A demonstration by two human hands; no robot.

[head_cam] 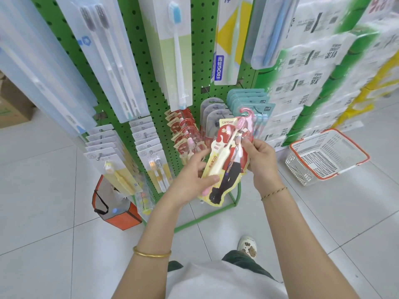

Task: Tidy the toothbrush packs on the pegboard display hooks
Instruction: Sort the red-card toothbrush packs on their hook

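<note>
Toothbrush pack (226,160), where's it sitting? (pegfan)

Off the hooks, mate. It's in the air in front of the green pegboard (151,67), low down, held between both hands. It's tilted: pink hanger end up and leaning right, foot pointing at the floor. (aisle9)

And the fingers? (pegfan)

Left hand (192,175) grips the lower half, thumb curled across the front and the other fingers going round the left edge to the back. Right hand (262,162) pinches the right edge higher up, thumb and fingertips closed on the card. A pink tip pokes out below the left thumb; can't tell if that's a second pack tucked behind. (aisle9)

What's around it? (pegfan)

Just behind it, red packs (185,134) with the same canban label hang on a low hook, fanned out unevenly. Grey packs (212,113) hang next on the right, then teal packs (248,100), partly hidden by the held one. A white-and-orange basket (328,156) sits on the tiles to the right, beside a tall tissue stack (313,72). An orange bag (116,208) sits at the board's foot on the left. Gold bangle (151,253) on the left wrist. (aisle9)
</note>
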